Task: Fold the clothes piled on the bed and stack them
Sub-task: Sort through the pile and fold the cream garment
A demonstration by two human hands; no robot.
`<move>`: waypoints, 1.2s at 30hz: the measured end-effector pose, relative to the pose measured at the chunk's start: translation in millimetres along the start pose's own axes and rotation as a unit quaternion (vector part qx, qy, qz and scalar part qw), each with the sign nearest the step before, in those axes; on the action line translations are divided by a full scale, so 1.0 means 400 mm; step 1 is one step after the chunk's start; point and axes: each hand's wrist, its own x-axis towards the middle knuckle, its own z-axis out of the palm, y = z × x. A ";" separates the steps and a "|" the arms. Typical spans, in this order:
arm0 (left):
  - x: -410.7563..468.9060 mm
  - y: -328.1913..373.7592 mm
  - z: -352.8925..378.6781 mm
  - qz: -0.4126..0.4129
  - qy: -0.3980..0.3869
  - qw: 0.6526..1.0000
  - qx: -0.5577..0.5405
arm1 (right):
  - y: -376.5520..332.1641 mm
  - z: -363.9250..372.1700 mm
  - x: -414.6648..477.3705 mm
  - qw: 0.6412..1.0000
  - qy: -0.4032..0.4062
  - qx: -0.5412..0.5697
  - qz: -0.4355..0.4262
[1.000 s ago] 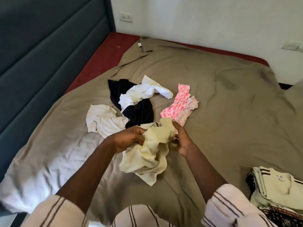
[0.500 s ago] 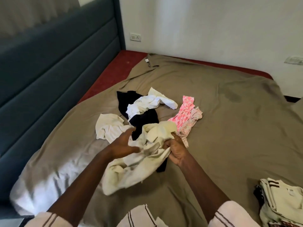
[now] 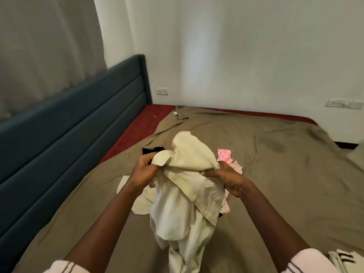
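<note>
A pale yellow buttoned shirt (image 3: 189,194) hangs in the air over the bed (image 3: 275,174), held up by both hands. My left hand (image 3: 144,170) grips its collar at the upper left. My right hand (image 3: 228,177) pinches the fabric on the right. The shirt's lower part droops toward me. Behind it lie a pink patterned garment (image 3: 224,154), a black garment (image 3: 152,150) and a white garment (image 3: 123,183), each mostly hidden by the shirt and my arms.
A stack of folded clothes (image 3: 343,260) shows at the bottom right corner. A dark blue padded headboard (image 3: 69,134) runs along the left. White walls stand behind the bed, with a strip of red mattress (image 3: 141,127) uncovered by the olive sheet.
Both hands have raised the pale yellow shirt off the bed and spread it higher. The camera has tilted up, showing more wall and curtain.
</note>
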 end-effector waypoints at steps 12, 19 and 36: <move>-0.053 0.032 0.044 -0.187 -0.033 0.896 -0.401 | 0.060 0.056 -0.026 0.973 -0.154 0.051 0.162; -0.085 0.055 0.030 -0.173 -0.107 0.906 -0.372 | 0.121 0.121 0.031 0.951 -0.065 0.249 0.170; -0.106 0.133 -0.095 -0.156 0.184 0.955 -0.172 | -0.102 0.089 0.054 0.995 -0.089 -0.040 0.001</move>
